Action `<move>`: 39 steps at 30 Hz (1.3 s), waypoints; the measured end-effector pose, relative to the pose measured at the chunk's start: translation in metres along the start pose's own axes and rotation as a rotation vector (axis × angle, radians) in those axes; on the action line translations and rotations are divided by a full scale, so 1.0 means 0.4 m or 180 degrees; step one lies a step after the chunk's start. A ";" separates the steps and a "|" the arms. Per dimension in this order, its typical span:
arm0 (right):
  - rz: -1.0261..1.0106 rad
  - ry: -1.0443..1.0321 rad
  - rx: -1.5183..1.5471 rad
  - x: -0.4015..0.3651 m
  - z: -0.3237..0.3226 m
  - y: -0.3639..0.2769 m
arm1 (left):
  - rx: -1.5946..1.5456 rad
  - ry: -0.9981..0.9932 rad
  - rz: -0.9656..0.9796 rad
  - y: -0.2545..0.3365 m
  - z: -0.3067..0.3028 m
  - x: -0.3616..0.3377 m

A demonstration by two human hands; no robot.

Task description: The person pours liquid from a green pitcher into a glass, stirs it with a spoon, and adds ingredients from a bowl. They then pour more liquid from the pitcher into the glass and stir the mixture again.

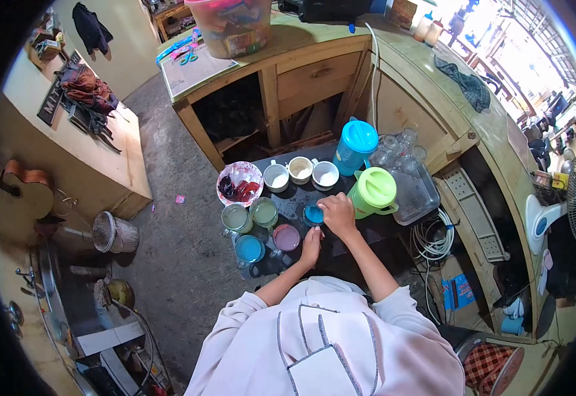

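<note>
My left hand (310, 246) has its fingers closed at the near side of a glass of blue liquid (313, 214). Over the same glass, my right hand (338, 212) is pinched together; whatever it grips is hidden by the fingers. To the left stand a glass of pink liquid (286, 237), a mug of blue liquid (250, 249), and two glasses of pale cloudy liquid, one (236, 218) left of the other (263, 211). Behind them are a white bowl (240, 168) with dark and red pieces and three white cups (300, 170). A green lidded pitcher (372, 193) is just right of my right hand.
A blue lidded pitcher (356, 146) stands behind the green one. Several upturned clear glasses (400, 150) and a clear tray (416, 195) are at the right. A wooden counter (321, 56) curves around the low dark table (341, 247). Coiled white cable (433, 241) hangs at right.
</note>
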State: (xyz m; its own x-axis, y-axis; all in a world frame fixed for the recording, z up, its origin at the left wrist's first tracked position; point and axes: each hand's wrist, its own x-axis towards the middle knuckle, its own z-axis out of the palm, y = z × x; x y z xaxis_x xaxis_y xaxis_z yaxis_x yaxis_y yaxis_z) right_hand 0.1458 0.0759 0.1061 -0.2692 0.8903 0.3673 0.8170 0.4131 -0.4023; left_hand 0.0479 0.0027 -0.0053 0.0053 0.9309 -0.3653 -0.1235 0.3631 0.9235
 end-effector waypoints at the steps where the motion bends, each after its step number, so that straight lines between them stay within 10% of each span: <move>1: -0.0040 -0.0036 0.0115 -0.002 0.009 0.005 | -0.0030 -0.0016 -0.0005 0.001 0.000 -0.002; 39: -0.0233 0.0096 0.0374 0.003 0.025 0.020 | -0.0015 0.0277 0.0238 -0.039 0.024 0.039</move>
State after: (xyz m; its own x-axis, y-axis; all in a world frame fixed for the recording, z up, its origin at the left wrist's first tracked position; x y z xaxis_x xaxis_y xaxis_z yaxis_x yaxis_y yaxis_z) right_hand 0.1472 0.0822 0.0950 -0.3091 0.8514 0.4237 0.7300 0.4980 -0.4682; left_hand 0.0596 0.0120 -0.0244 -0.0902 0.9483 -0.3044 -0.1251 0.2925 0.9481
